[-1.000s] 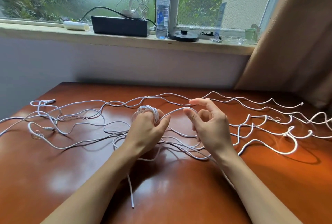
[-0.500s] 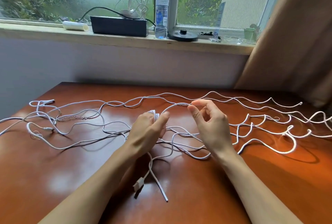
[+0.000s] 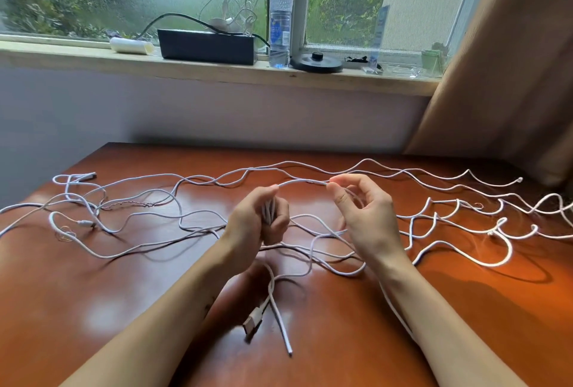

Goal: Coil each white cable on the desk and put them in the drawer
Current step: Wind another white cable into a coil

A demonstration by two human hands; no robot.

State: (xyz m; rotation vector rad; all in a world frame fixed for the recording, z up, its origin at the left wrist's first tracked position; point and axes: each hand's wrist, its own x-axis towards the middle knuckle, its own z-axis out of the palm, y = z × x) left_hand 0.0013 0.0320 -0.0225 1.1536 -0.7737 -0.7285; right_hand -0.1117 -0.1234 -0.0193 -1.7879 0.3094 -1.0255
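Several long white cables (image 3: 440, 219) lie tangled across the brown desk (image 3: 93, 293). My left hand (image 3: 257, 222) grips a small coil (image 3: 269, 209) of white cable turns at the desk's middle. A short span of that cable (image 3: 302, 182) runs from the coil to my right hand (image 3: 362, 216), which pinches it between thumb and forefinger. Below my left hand two cable ends hang onto the desk, one with a USB plug (image 3: 252, 321), the other a thin tip (image 3: 283, 334). No drawer is in view.
Behind the desk a window sill (image 3: 217, 71) carries a black box (image 3: 206, 45), a water bottle (image 3: 280, 20), a white roll (image 3: 131, 45) and a black round disc (image 3: 316, 61). A brown curtain (image 3: 511, 60) hangs at the right. More cable ends lie at the desk's left (image 3: 80, 177).
My left hand turned so the coil faces sideways, and its loose ends dropped onto the desk near me. My right hand rose and closed its thumb and forefinger on the cable.
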